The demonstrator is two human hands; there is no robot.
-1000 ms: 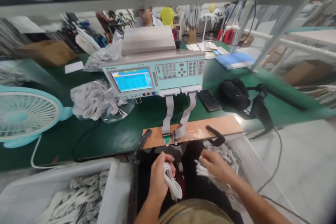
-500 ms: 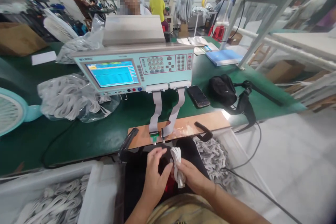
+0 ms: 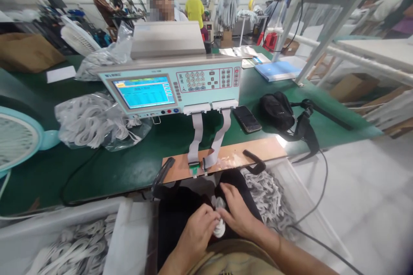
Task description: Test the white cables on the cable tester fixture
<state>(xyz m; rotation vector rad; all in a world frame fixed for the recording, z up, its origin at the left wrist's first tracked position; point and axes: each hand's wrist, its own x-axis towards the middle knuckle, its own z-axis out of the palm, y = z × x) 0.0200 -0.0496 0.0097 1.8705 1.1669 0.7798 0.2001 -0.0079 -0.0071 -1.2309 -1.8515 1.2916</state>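
Observation:
A coiled white cable bundle (image 3: 220, 228) is low over my lap, between my hands. My left hand (image 3: 201, 227) has its fingers wrapped round the bundle's middle. My right hand (image 3: 237, 210) is beside it on the right, its fingers apart and its thumb near the bundle. Beyond them, a wooden board (image 3: 235, 154) lies along the bench edge, with a small green circuit board (image 3: 195, 169) and a second connector (image 3: 205, 166) on it. Grey ribbon cables (image 3: 194, 139) run from these to a tester (image 3: 206, 86) with a lit screen.
Bins of coiled cables stand at the left (image 3: 124, 232) and right (image 3: 309, 197). Two black clamp-like pieces (image 3: 254, 162) sit on the board. A phone (image 3: 247, 119), black pouch (image 3: 276, 110), bagged cables (image 3: 85, 120) and fan (image 3: 19, 139) are on the bench. People are behind.
My left hand has moved lower and closed round the bundle. The bundle is lower and mostly covered. My right hand's fingers have come off it and spread forward. The view has shifted slightly.

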